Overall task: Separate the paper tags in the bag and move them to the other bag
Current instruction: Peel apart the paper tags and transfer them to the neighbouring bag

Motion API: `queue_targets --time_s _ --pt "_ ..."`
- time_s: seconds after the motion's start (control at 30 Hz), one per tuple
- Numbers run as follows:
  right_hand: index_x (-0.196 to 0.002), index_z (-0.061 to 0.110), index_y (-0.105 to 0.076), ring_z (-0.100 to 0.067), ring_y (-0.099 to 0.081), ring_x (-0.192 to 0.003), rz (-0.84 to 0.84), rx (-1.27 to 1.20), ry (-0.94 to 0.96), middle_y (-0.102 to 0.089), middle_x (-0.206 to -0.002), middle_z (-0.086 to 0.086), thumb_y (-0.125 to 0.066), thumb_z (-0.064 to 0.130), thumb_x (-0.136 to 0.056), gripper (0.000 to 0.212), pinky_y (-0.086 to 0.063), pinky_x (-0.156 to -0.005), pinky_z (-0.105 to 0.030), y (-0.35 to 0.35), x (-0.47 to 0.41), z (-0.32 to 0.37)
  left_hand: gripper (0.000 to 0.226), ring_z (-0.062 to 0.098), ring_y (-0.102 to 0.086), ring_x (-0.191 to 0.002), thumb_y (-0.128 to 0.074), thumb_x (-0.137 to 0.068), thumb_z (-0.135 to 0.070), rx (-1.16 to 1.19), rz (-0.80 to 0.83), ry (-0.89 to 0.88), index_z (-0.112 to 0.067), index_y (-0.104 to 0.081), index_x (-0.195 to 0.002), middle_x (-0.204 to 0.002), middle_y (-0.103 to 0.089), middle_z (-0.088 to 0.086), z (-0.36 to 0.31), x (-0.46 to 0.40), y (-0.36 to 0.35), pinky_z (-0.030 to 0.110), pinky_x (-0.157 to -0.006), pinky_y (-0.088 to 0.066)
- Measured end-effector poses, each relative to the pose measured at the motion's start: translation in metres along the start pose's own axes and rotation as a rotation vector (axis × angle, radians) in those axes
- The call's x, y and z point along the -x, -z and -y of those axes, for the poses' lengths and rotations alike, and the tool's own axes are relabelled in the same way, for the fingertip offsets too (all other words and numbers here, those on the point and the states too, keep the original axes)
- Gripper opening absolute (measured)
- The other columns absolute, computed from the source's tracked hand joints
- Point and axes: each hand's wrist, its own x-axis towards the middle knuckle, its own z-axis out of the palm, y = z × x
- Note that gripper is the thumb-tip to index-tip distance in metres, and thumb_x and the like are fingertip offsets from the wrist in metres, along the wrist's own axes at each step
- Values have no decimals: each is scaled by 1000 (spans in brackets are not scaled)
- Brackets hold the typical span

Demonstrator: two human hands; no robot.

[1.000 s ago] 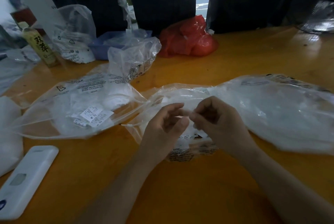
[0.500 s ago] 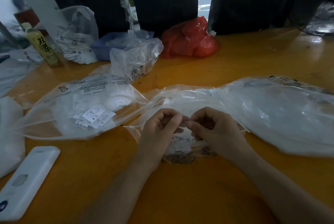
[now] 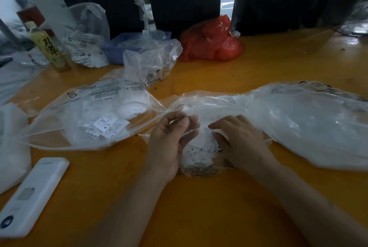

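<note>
Clear left bag already has several paper tags dropped in; plenty left in near bag, pinned under right hand, fingers flat. Left hand curled, grip can't be told.

An orange table fills the frame. On it: a white remote-like device at lower left, a clear bag with paper tags left of centre, a second clear bag stretching right, a crumpled clear bag above — and along the far edge a bottle, a blue tray and a red bag.
</note>
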Motion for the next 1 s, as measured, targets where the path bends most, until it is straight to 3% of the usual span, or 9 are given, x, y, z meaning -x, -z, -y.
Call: queue_targets --time_s 0.13,0.23,0.4,0.5,0.6,0.7,0.77,0.9,1.0 --pt "-145 32 -55 -20 -39 -126 152 71 121 -55 -143 8 -42 56 -98 54 -38 -100 -38 -3 0 3 30 8 -71 -87 -71 -83 -18 -82 8 -9 -13 -73 -112 -104 -80 9 0 -1 0 22 -75 -54" --pt "-141 33 -58 -21 -39 -125 224 136 144 -55 -141 11 -35 75 -89 71 -34 -97 -39 -6 -1 7 34 4 -68 -80 -72 -82 -18 -76 -1 -13 -9 -73 -115 -104 -80 8 1 -2 1 20 -71 -49" --pt "-111 26 -77 -15 -51 -102 31 28 119 -70 -113 10 -60 39 -101 24 -43 -85 -29 -4 -2 10 31 6 -63 -71 -74 -84 -15 5 -23 43 -4 -72 -112 -102 -79 7 0 -3 4 19 -64 -54" --pt "-98 31 -74 -1 -59 -77 -117 -354 -173 -67 -85 21 -64 34 -99 11 -44 -64 -10 3 -1 6 11 8 -69 -77 -78 -80 -18 12 -34 75 -19 -76 -91 -107 -80 10 -2 -2 4 19 -56 -53" --pt "-89 30 -71 -3 -64 -61 -157 -743 -380 -72 -73 10 -62 34 -101 16 -54 -60 -17 12 0 -2 10 8 -72 -79 -79 -80 -21 -33 -35 67 -21 -74 -89 -110 -80 11 -2 -1 3 18 -50 -49" --pt "-97 20 -74 -16 -71 -70 -156 -994 -450 -75 -77 -4 -66 27 -100 11 -63 -74 -35 19 1 -3 18 9 -74 -82 -77 -82 -19 -56 -26 62 -15 -69 -97 -110 -80 11 -1 0 3 18 -49 -49" --pt "-101 19 -71 -18 -73 -73 -156 -1030 -444 -76 -81 -5 -69 24 -98 6 -63 -77 -39 19 2 -2 23 10 -75 -84 -77 -81 -19 -62 -18 58 -12 -66 -101 -111 -80 12 0 0 3 19 -49 -51" --pt "-109 32 -62 -12 -74 -75 -179 -913 -403 -77 -84 3 -71 26 -96 17 -57 -71 -31 16 3 -2 31 11 -74 -85 -79 -80 -22 -123 -3 28 -11 -66 -106 -109 -80 11 0 1 2 19 -53 -52" --pt "-112 35 -63 -13 -74 -78 -236 -914 -372 -75 -87 2 -74 23 -94 24 -60 -70 -25 16 3 -1 19 10 -72 -85 -80 -80 -23 -225 32 -22 -22 -73 -97 -106 -81 11 2 2 1 18 -60 -53"
